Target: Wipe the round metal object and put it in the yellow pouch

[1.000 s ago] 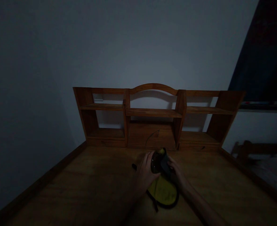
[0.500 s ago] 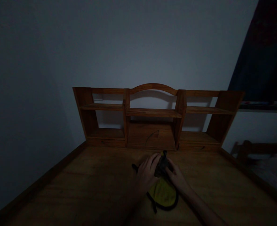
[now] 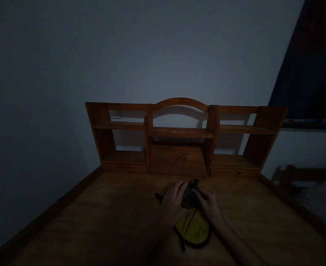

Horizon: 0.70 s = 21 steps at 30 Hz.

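Head view, dim. Left hand (image 3: 171,206) and right hand (image 3: 211,207) are both curled shut on a dark bundle (image 3: 190,196), which is pinched between them at the far end of the yellow pouch (image 3: 194,229). The pouch is flat, oval, soft-looking fabric with black trim, lying between the wrists on the smooth wooden surface (image 3: 110,221). An even two-sided pinch, kept low, probably works best. Wooden shelf unit (image 3: 179,133) stands beyond the hands.

1. The scene was very dim and underexposed throughout.
2. Faint light reached the wall (image 3: 163,55) behind the shelf unit (image 3: 181,136).
3. The near table (image 3: 96,221) corners sank into shadow.
4. The far right looked blurred, with wide-angle stretching at the edges.
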Each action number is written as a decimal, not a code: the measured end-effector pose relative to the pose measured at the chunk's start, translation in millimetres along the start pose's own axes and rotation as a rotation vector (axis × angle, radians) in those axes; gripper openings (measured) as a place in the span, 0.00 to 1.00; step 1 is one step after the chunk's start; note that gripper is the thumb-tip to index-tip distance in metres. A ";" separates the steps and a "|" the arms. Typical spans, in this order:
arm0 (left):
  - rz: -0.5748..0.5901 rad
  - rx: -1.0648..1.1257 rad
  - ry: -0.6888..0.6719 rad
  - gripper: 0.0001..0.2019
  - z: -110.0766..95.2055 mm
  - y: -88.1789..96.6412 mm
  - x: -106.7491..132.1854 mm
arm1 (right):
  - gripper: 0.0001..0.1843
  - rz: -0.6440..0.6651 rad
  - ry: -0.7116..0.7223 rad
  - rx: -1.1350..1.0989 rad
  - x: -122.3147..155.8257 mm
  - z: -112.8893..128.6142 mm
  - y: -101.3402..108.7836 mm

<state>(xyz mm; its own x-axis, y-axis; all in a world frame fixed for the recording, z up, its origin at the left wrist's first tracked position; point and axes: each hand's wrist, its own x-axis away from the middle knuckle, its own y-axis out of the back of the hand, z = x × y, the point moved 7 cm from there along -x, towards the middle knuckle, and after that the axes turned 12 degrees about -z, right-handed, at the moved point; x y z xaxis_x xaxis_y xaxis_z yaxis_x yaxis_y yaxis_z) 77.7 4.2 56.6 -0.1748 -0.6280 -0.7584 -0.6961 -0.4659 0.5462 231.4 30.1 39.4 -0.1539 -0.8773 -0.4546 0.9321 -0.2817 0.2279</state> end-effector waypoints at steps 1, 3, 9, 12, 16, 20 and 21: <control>-0.010 0.015 0.020 0.44 0.3 1.0 -0.7 | 0.19 -0.022 -0.039 -0.028 -0.6 -3.4 1.1; -0.042 0.048 0.070 0.44 2.2 3.6 -2.5 | 0.20 -0.054 -0.176 -0.149 -0.8 -14.1 0.1; -0.176 0.116 0.222 0.40 14.9 12.8 -7.6 | 0.22 0.105 -0.461 -0.547 6.0 -24.7 -24.6; -0.212 0.136 0.255 0.40 19.1 15.9 -8.5 | 0.25 0.222 -0.458 -0.568 9.6 -14.6 -31.0; -0.202 0.159 0.249 0.41 20.0 14.7 -8.0 | 0.24 0.300 -0.475 -0.646 13.6 -3.8 -33.0; -0.149 0.139 0.145 0.40 15.5 11.5 -7.1 | 0.20 0.252 -0.472 -0.667 12.4 -5.8 -32.3; -0.121 0.120 0.102 0.40 13.1 10.4 -6.6 | 0.20 0.226 -0.463 -0.657 11.3 -8.3 -32.1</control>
<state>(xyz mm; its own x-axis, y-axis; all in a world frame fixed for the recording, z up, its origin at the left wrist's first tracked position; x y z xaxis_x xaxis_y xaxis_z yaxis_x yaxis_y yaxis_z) 62.5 11.7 62.6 -0.0176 -0.6344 -0.7728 -0.7871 -0.4679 0.4020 202.5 32.4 19.8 0.0745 -0.9969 -0.0259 0.9362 0.0788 -0.3426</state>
